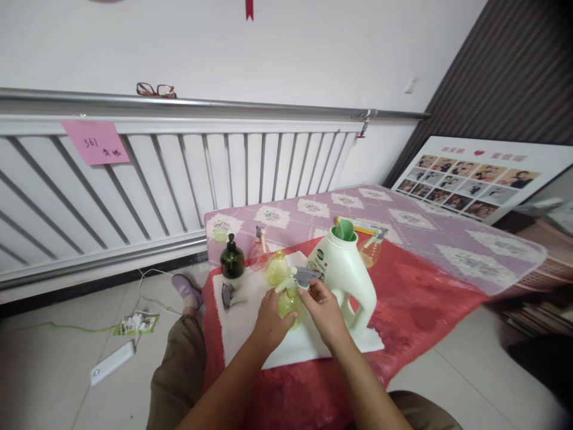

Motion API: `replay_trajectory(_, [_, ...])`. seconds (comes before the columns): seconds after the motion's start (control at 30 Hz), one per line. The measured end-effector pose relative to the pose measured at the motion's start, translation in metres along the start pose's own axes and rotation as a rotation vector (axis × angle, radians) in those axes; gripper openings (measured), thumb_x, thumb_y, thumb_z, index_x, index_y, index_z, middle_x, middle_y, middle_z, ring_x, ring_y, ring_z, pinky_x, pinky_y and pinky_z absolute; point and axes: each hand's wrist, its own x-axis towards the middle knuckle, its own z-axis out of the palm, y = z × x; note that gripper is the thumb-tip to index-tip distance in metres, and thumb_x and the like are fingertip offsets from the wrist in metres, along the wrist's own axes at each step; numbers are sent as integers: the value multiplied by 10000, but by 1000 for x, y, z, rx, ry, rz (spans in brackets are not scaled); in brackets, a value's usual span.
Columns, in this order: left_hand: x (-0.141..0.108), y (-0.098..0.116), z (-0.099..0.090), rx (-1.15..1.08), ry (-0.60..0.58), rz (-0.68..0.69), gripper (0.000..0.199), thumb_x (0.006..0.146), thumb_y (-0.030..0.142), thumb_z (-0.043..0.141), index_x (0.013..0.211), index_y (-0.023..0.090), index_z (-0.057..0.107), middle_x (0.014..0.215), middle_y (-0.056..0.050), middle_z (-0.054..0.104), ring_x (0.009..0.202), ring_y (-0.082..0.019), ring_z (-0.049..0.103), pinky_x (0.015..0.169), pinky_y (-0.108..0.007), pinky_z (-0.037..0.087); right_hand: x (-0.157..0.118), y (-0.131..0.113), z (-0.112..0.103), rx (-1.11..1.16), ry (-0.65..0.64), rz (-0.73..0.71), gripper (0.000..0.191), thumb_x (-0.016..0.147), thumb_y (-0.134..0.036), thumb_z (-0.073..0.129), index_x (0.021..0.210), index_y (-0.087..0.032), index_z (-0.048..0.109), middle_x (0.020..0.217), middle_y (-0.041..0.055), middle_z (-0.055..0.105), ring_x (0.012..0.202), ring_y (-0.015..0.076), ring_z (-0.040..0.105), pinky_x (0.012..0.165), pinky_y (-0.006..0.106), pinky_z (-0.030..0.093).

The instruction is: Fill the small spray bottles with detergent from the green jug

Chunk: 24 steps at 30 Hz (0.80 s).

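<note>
A: Main thing, where?
B: Small yellow-green bottle (pixel 289 303), over the white cloth (pixel 239 337), just left of the big jug (pixel 358 280). Can't tell if its base touches.
A: Grips?
B: Left grip (pixel 270 322) is wrapped round the bottle, likely to keep it upright and stop it turning. Right grip (pixel 326 309) pinches a grey spray head (pixel 307 275) at the bottle's mouth, probably to line it up. Can't tell if it's seated.
A: Around that?
B: Another yellow bottle (pixel 276 270) just behind, then a pink bottle (pixel 256 255) and a dark green bottle (pixel 231 261). Loose spray head (pixel 229 295) on the cloth, near left, likely kept in reach. Jug stands upright, green funnel-like piece (pixel 344 229) in its mouth.
A: Further out?
B: Orange spray bottle (pixel 370 254) behind the jug. Red sheet (pixel 430 292) under the cloth, presumably against drips, over the purple-patterned desk (pixel 313 208). Radiator (pixel 259 167) behind.
</note>
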Motion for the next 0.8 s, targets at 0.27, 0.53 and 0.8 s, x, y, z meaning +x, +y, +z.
replay_trajectory(0.27, [0,-1,1,-5,9,0,592,694,244,647,1267,197,508,1275,-115,578,1248,-298,473,1084,-481,352,4,9,3,-143,-49,-32,281,707,-499,681,776,-239,600,741,-5,638,693,179,585,649,315,489])
replay_trajectory(0.53, [1,-4,4,8,36,0,566,673,247,659,1225,182,555,1240,-132,613,1226,-334,504,1062,-517,384,1,15,1,-263,-98,-53,185,729,-395,641,805,-227,634,814,16,691,769,203,633,723,356,499])
replay_trajectory(0.8, [2,-1,2,-2,25,39,395,677,239,650,1072,233,641,1148,-71,674,1207,-309,532,1040,-483,422,3,8,-3,-376,-148,-87,167,711,-334,639,830,-225,684,806,11,686,761,204,622,728,357,489])
